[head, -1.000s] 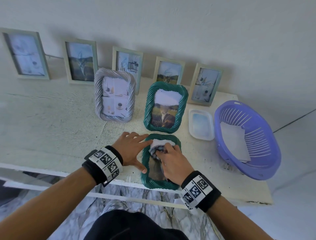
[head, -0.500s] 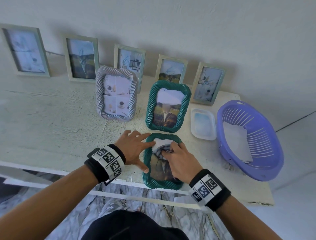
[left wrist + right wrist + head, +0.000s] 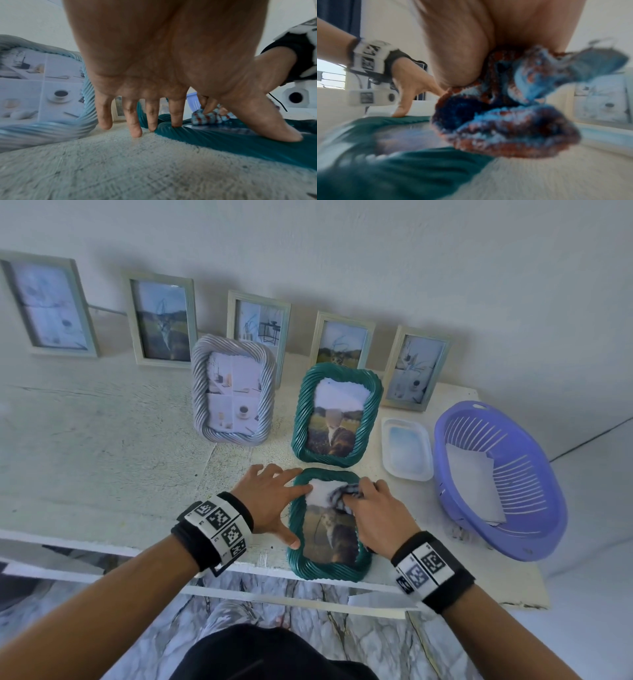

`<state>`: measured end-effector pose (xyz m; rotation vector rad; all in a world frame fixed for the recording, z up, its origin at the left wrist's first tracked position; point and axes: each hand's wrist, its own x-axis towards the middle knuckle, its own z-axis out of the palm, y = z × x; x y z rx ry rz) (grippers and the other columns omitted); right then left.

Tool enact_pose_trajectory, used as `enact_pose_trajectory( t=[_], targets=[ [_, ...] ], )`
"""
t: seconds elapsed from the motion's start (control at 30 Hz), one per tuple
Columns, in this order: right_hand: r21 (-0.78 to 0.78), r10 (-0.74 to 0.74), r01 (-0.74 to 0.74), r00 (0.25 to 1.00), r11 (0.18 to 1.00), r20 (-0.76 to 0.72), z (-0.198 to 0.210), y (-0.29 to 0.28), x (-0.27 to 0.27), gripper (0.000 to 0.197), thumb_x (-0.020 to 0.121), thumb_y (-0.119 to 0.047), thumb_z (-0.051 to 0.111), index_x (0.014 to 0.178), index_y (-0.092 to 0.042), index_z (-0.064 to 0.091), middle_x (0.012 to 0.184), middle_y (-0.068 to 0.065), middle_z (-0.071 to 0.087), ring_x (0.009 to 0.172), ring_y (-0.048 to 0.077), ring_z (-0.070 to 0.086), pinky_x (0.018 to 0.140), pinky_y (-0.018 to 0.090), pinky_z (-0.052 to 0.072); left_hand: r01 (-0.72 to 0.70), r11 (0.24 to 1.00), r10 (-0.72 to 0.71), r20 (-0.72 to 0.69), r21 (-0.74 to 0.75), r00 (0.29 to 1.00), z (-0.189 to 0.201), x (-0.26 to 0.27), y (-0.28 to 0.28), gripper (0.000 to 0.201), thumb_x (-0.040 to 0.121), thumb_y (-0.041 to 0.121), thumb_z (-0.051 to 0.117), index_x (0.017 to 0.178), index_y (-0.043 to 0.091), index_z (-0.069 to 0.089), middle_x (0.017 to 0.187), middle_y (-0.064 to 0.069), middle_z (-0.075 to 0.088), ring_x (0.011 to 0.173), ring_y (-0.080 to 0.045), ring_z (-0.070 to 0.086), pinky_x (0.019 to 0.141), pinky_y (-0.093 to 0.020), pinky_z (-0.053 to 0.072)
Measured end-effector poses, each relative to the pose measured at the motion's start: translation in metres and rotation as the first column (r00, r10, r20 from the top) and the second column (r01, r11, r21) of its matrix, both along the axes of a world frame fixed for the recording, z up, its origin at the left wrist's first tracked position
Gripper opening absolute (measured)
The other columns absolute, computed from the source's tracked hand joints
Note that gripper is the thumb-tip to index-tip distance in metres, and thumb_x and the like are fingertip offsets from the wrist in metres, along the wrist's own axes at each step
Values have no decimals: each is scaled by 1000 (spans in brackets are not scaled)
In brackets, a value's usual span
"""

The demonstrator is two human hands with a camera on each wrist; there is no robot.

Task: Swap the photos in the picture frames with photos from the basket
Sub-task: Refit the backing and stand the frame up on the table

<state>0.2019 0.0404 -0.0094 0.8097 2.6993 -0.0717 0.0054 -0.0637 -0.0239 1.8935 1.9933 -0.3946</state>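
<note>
While the left hand [image 3: 270, 501] lay spread, pinning the flat teal frame [image 3: 329, 568], the right hand [image 3: 376, 513] clutched a bunched cloth [image 3: 346, 494] on its glass; light strokes seemed safest

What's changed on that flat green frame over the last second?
The right hand, gripping the cloth, has wiped from the glass's upper left toward the upper right corner of the flat green frame. The left hand still braces the frame's left edge; everything else is unmoved.

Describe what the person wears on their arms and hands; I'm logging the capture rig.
Bare forearms, no sleeves or gloves. Each wrist, left hand and right hand, carries a black band with white square-code tags. The white camera unit sits under the left wrist, with thin black cable.
</note>
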Motion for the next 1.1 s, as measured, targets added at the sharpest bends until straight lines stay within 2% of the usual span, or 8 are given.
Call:
enact_pose_trajectory(
  t=[0.1, 0.23, 0.53, 0.7, 0.87, 0.93, 1.03, 1.1],
  targets=[
    [2, -47, 47, 999, 999, -27, -1, -4, -13, 36, 87, -11, 52, 122, -15, 57, 130, 10, 34, 113, 31, 36, 80, 33, 51, 0, 1000, 0, -3, 7, 1000, 0, 0, 0, 109, 62, 86, 57, 151, 40, 17, 163, 3, 9, 143, -29, 20, 115, -50, 17],
    [-81, 59, -60, 998, 995, -8, -2, -23, 3, 40, 90, -16, 51, 130, -20, 52, 132, 8, 33, 117, 30, 35, 87, 34, 53, -7, 1000, 7, 1, 10, 1000, -1, 0, 0, 109, 61, 86, 58, 151, 40, 18, 163, 4, 10, 143, -29, 21, 115, -50, 17],
    [-12, -52, 52, 999, 999, -2, 1, -4, -3, 39, 87, -9, 49, 125, -15, 55, 128, 10, 34, 113, 31, 36, 75, 34, 47, -22, 1000, 22, 5, 7, 1000, -1, 0, 0, 109, 61, 87, 57, 151, 42, 16, 163, 6, 8, 144, -28, 19, 115, -49, 15],
    [-129, 46, -48, 999, 990, -18, 0, -17, 20, 43, 90, -13, 48, 131, -25, 53, 124, 8, 36, 108, 29, 37, 82, 36, 49, -24, 1000, 24, 7, 6, 1000, -2, 0, 1, 110, 59, 88, 57, 151, 43, 16, 163, 7, 10, 143, -28, 19, 116, -49, 15],
    [-50, -48, 45, 998, 998, -45, 1, -5, -4, 39, 89, -11, 50, 128, -17, 55, 129, 10, 33, 113, 31, 36, 82, 36, 48, -15, 1000, 15, -6, -2, 1000, 1, 0, 2, 110, 59, 88, 58, 151, 42, 18, 163, 5, 10, 143, -28, 20, 116, -49, 15],
    [-83, -5, 1, 999, 997, -48, 1, -16, -7, 42, 90, -13, 50, 132, -19, 52, 130, 9, 32, 116, 31, 34, 85, 37, 50, -19, 1000, 19, -3, 4, 1000, 1, 0, 2, 110, 59, 88, 59, 150, 42, 19, 162, 6, 11, 143, -28, 21, 116, -49, 15],
    [-105, 91, -93, 995, 990, -27, 1, -29, 8, 42, 91, -14, 50, 133, -24, 52, 126, 8, 34, 111, 29, 36, 84, 36, 53, -25, 1000, 25, 3, 3, 1000, 0, -1, 1, 110, 58, 88, 58, 150, 42, 19, 162, 6, 11, 143, -28, 21, 116, -49, 15],
    [-79, 51, -52, 998, 996, -22, 1, -19, 11, 42, 91, -13, 51, 131, -23, 54, 128, 8, 33, 111, 29, 36, 85, 35, 52, -28, 1000, 28, 9, 2, 1000, -1, -1, 1, 110, 58, 89, 58, 150, 43, 19, 162, 6, 12, 143, -28, 20, 116, -50, 15]
  ],
)
